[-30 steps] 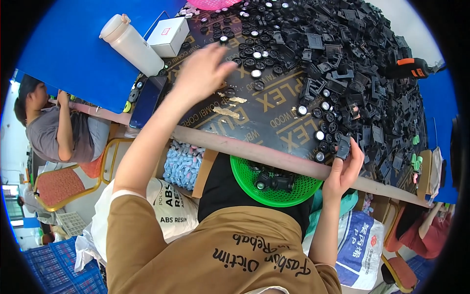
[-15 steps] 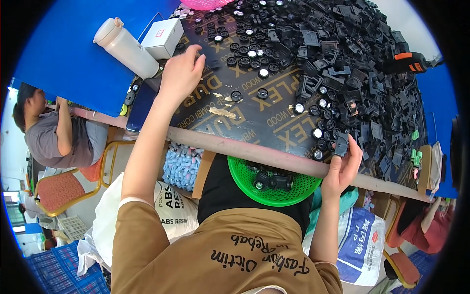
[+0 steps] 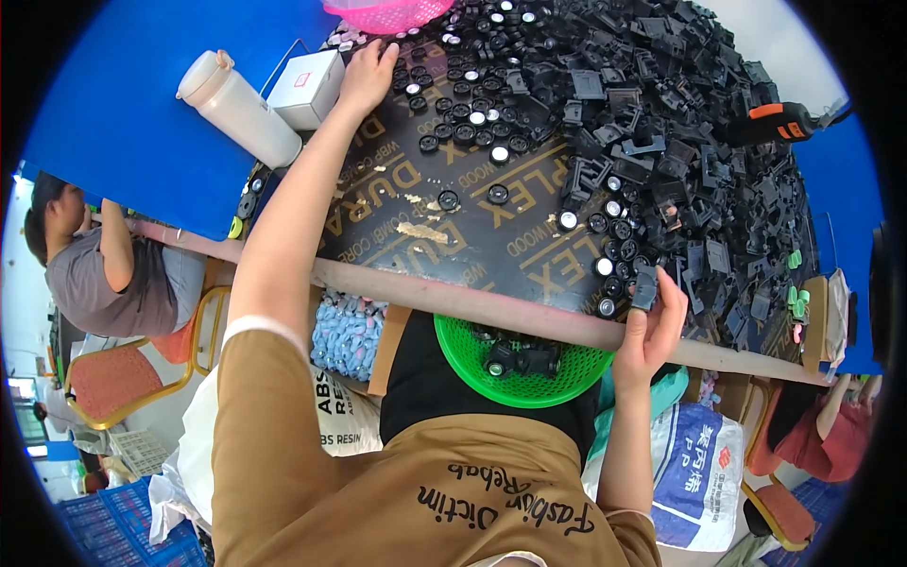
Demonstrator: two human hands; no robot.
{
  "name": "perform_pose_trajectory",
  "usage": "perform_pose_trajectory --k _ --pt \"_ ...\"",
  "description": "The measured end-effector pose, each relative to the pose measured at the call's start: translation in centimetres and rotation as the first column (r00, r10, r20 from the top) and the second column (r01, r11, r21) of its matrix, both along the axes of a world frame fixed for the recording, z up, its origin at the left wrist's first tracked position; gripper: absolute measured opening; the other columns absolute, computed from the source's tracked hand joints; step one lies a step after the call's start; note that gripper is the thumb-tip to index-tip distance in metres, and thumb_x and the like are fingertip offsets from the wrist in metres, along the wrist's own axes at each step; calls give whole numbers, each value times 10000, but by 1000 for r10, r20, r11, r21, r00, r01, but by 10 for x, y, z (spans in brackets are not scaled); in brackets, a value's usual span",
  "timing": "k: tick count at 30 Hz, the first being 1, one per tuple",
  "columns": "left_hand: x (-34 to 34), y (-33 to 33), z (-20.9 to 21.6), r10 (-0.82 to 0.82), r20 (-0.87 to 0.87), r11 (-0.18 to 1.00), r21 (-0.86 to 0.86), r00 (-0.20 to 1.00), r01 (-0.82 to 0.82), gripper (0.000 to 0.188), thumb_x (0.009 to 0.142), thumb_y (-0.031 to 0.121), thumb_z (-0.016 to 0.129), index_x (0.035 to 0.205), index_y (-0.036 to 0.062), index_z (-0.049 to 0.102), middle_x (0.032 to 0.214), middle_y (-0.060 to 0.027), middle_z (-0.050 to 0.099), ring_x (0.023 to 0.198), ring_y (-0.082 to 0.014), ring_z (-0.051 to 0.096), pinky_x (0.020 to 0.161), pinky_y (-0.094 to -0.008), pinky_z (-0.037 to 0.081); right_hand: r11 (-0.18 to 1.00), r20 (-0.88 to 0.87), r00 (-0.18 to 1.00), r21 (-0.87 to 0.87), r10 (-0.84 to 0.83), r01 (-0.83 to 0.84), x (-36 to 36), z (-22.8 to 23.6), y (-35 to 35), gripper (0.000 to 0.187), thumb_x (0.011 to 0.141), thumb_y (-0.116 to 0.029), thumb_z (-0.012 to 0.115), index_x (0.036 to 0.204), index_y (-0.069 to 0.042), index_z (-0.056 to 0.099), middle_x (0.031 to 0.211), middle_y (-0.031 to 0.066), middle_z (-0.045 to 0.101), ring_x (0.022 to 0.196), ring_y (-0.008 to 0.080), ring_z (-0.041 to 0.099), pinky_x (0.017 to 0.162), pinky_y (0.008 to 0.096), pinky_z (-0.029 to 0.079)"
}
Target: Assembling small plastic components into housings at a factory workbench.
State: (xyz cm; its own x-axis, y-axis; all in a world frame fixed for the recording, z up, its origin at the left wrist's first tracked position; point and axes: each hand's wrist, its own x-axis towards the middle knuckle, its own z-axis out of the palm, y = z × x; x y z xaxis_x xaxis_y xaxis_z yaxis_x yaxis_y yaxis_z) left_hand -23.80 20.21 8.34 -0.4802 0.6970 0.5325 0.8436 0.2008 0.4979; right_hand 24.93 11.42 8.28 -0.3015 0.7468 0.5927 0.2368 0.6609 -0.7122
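Observation:
My left hand [image 3: 367,77] is stretched to the far side of the table, fingers extended over small pale pieces [image 3: 344,38] and black wheels beside the white box [image 3: 308,89]; nothing shows in its fingers. Near the front edge, my right hand [image 3: 654,333] pinches a small dark plastic part [image 3: 645,286] between thumb and fingers. Black wheels [image 3: 619,248], some with silvery faces, lie just left of that part. On my lap sits a green mesh basket [image 3: 525,401] with black wheeled assemblies [image 3: 521,358] inside.
A big heap of black plastic parts [image 3: 661,123] covers the table's right side. An orange-and-black power tool [image 3: 779,124] lies beyond it. A pink basket [image 3: 387,15] is at the back, a pale bottle [image 3: 239,110] at left. Other people sit on both sides.
My left hand has reached farther away, toward the pink basket, and its fingers have straightened. My right hand stays near the table edge with the dark plastic part. The view has shifted slightly.

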Motion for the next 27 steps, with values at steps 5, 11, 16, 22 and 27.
perform_pose_trajectory --k 5,11,16,22,27 --pt "-63 49 -19 -98 -63 989 -119 993 90 545 887 472 418 1171 22 540 1209 -217 503 1154 -358 453 984 -408 344 999 12 1000 27 28 -28 -1 1 -2 407 888 -128 495 1245 57 431 1170 126 418 1018 187 483 898 294 393" --pt "-38 84 -15 -184 21 976 -114 983 185 541 898 471 377 1202 51 533 1196 -194 529 1154 -323 458 984 -393 341 998 -47 999 -59 7 -10 3 -3 -4 431 884 -209 544 1196 77 467 1164 204 482 1079 294 479 918 361 394" --pt "-52 94 -19 -282 34 958 -36 959 284 529 929 450 331 1201 45 536 1240 -181 505 1192 -311 419 1026 -367 287 999 -28 998 5 50 -49 0 -1 -2 433 907 -218 509 1235 56 442 1142 129 436 910 180 530 817 294 438" --pt "-14 106 -18 -354 214 920 -92 910 380 564 911 468 374 1263 42 488 1336 -153 433 1267 -278 367 1048 -352 277 999 -40 999 -19 31 -31 -2 -1 -1 464 913 -273 507 1232 58 445 1114 126 451 896 181 535 811 293 440" --pt "63 60 -12 -493 26 866 -81 869 494 506 874 468 478 1163 60 558 1222 -130 491 1152 -281 468 977 -354 357 991 -160 987 -131 20 -41 -2 4 -6 398 876 -135 509 1207 80 462 1134 176 460 1047 251 491 906 335 405"
